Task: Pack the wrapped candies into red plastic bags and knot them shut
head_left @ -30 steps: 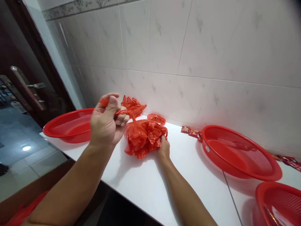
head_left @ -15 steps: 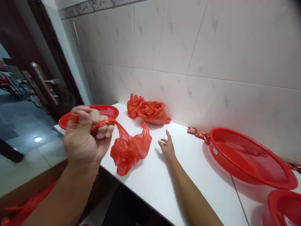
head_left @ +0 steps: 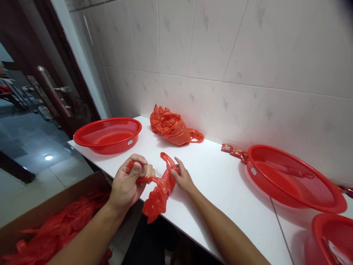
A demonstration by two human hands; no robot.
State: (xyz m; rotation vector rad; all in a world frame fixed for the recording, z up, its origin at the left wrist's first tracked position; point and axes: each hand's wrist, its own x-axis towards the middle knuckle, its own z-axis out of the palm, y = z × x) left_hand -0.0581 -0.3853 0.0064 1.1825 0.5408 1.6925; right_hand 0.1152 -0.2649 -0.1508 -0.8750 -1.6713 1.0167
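A thin red plastic bag [head_left: 157,200] hangs crumpled over the near edge of the white table [head_left: 204,206]. My left hand [head_left: 131,180] is closed around one of its handles, with a bit of red plastic showing above the thumb. On the bag's other side, my right hand [head_left: 183,177] pinches the plastic between thumb and fingers. The bag's second handle [head_left: 166,157] loops upward between the two hands. Farther back, a bunched heap of red plastic bags [head_left: 172,127] lies against the tiled wall.
A red basket [head_left: 109,141] stands at the table's left end. A larger red basket [head_left: 292,184] and another basket [head_left: 320,239] are on the right. Small red packets [head_left: 234,152] lie along the wall. Below left, a cardboard box [head_left: 52,204] holds red bags.
My left hand has come down and right, still gripping the bag's handle. My right hand, open and apart before, has moved left and taken hold of the bag. The heap has shifted slightly.
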